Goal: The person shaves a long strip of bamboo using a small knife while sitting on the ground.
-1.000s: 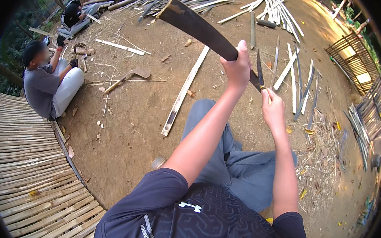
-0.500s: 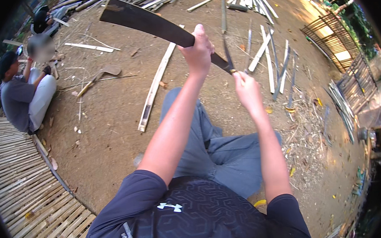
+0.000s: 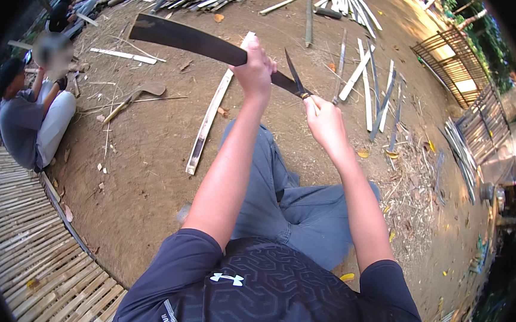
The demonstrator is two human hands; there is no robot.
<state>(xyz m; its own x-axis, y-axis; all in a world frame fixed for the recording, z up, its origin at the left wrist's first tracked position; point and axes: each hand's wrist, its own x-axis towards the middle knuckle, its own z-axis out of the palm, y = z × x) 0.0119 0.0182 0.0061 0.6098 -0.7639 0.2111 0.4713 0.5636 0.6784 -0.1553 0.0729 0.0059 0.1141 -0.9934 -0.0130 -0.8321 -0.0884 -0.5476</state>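
Note:
A long, dark, flat bamboo slat (image 3: 187,40) is held out in front of me, slanting from the upper left down toward my right hand. My left hand (image 3: 254,71) is closed around it near the middle. The fist of my right hand (image 3: 326,123) grips a knife (image 3: 294,74) at the slat's near end. Its dark, narrow blade points up and slightly left, crossing the slat close to the brass-coloured collar. My fingers hide most of the knife's handle.
A split bamboo piece (image 3: 209,125) lies on the dirt beyond my legs. A broad-bladed tool (image 3: 137,100) rests farther left, near a seated person (image 3: 27,117). A slatted bamboo platform (image 3: 43,254) borders the left. Loose strips (image 3: 365,84) lie at right; a woven bamboo rack (image 3: 451,52) stands behind.
Both hands have shifted a little left with the slat and knife. The slat's far end sits lower, and the knife blade leans slightly more to the left.

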